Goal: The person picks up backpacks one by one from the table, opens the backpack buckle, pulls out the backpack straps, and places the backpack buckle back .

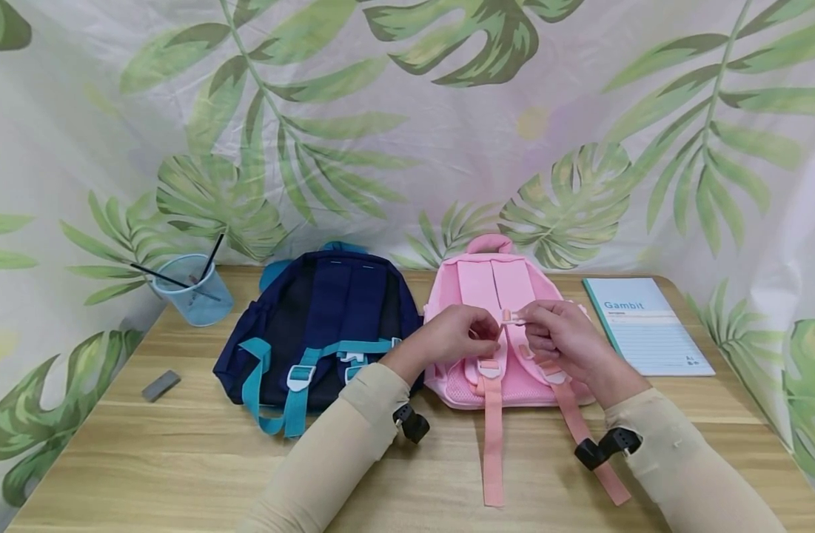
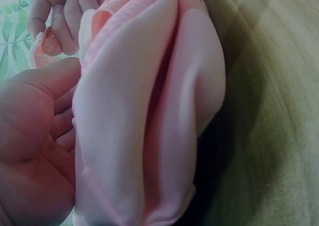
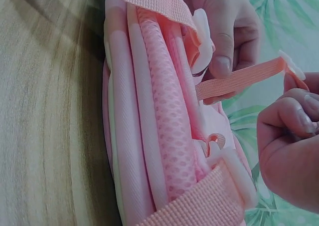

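Observation:
A pink backpack [image 1: 474, 285] lies back side up on the table, its peach webbing straps [image 1: 493, 444] hanging toward me. With thumb and fingers my right hand [image 1: 567, 337] pinches the white plastic buckle [image 3: 291, 65] on a narrow peach strap [image 3: 244, 81], raised above the pack. My left hand [image 1: 457, 334] grips that same strap lower down, between thumb and fingers, as the right wrist view shows. White strap adjusters [image 1: 490, 370] sit near the pack's lower edge. In the left wrist view the pack's side [image 2: 119, 111] hides most of the left fingertips.
A navy backpack [image 1: 343, 296] with teal straps lies to the left. Farther left stand a blue mesh cup [image 1: 203, 300] with pencils and a grey eraser [image 1: 161, 386]. A Gambit notebook [image 1: 653, 333] lies at the right. A leaf-print curtain [image 1: 407, 133] hangs behind the wooden table [image 1: 147, 459].

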Action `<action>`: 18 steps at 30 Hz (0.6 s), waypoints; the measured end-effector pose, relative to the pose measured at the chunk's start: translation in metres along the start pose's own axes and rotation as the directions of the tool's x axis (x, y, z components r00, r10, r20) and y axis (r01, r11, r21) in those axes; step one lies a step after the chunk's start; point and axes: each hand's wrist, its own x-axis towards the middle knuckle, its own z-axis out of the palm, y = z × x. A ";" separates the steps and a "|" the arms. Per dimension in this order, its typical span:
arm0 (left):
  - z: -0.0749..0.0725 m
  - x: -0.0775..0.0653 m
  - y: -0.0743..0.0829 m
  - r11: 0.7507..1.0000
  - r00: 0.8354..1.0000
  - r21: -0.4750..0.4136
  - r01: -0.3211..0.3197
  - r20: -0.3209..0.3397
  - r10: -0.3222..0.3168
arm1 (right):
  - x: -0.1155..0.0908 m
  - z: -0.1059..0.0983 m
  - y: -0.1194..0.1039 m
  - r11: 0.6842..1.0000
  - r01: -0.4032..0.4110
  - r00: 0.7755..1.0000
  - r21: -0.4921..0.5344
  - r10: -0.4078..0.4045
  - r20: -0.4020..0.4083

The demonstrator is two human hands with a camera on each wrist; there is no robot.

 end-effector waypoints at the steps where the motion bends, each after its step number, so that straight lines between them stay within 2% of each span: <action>1: 0.000 0.000 0.000 1.000 1.000 0.001 0.003 0.001 -0.003 | 0.000 0.000 0.000 1.000 0.002 1.000 -0.004 -0.002 0.000; 8: -0.001 0.000 0.001 1.000 1.000 0.011 0.006 -0.009 -0.006 | 0.000 -0.003 0.000 0.999 0.032 0.999 -0.007 -0.032 -0.003; 14: -0.005 -0.003 0.004 1.000 1.000 0.029 0.006 0.013 -0.007 | -0.001 -0.005 -0.002 1.000 -0.008 1.000 -0.020 0.008 0.003; 18: -0.012 -0.006 0.008 0.999 0.999 0.006 -0.040 -0.018 0.041 | -0.002 -0.005 -0.003 1.000 -0.019 1.000 -0.023 0.019 0.006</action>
